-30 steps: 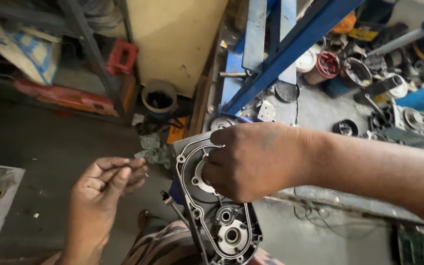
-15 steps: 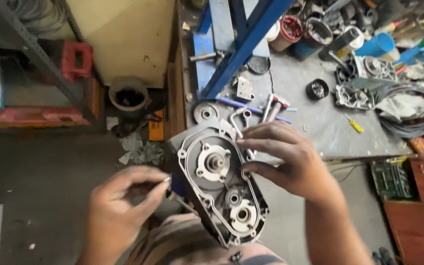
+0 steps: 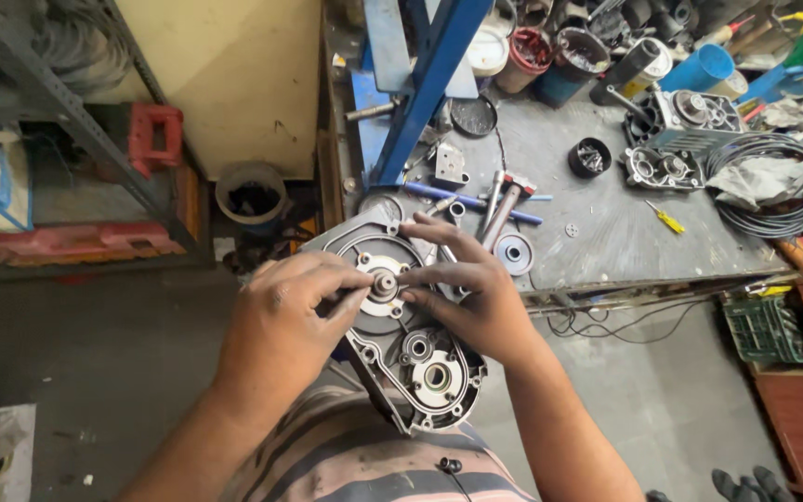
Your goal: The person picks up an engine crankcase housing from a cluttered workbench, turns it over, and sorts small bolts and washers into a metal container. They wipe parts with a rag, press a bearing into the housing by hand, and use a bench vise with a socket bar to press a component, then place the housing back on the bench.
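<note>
Left hand (image 3: 285,321) and right hand (image 3: 467,288) pinching the small shaft hub (image 3: 385,284) atop grey gear housing (image 3: 420,367), workbench (image 3: 625,232) at two o'clock.

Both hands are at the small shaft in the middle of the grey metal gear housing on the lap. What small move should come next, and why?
Probably a light press or twist at the short steel shaft in the grey metal gear housing. The left hand and right hand both pinch there with their fingertips, and the housing lies tilted across the lap, so a gentle move seems wise. Whether a small part sits between the fingers cannot be seen.
</note>
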Demonstrator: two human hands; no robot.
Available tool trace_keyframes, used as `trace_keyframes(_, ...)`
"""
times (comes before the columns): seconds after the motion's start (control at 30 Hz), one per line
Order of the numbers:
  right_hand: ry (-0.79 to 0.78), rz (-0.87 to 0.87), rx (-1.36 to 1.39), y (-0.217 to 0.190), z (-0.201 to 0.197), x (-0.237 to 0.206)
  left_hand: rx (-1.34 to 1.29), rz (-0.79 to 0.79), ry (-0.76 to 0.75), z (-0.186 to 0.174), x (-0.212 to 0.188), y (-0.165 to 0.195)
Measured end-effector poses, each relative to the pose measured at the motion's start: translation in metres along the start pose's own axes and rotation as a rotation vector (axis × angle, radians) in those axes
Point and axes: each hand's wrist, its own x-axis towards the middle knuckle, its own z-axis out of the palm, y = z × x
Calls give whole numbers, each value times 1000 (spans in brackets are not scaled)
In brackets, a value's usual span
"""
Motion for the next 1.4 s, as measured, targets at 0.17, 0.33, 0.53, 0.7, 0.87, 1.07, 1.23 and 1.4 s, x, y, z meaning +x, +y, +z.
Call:
trace_keyframes(0.17, 18, -28, -8, 1, 0, 3, 41, 33, -6, 0, 3, 3)
trace_keyframes(0.33, 6, -24, -1, 2, 0, 2, 22, -86, -96, -2, 8, 8)
trace_keyframes(0.53, 2, -42, -15, 1, -1, 4, 104, -158, -230, -7, 22, 8)
trace_keyframes(0.7, 2, -44, -32, -1, -2, 6, 29, -244, -234, -9, 25, 8)
trace_keyframes(0.87, -6, -37, -38, 1, -2, 5, -13, -317, -197, -6, 20, 10)
trace_keyframes(1.07, 10, -56, -1, 3, -2, 4, 146, -331, -199, -1, 18, 19)
trace_keyframes(1.23, -4, -32, 32, 3, -4, 4, 259, -280, -222, 1, 23, 28)
trace_keyframes(1.4, -7, -31, 65, 7, -4, 3, 205, -397, -244, -1, 21, 33)
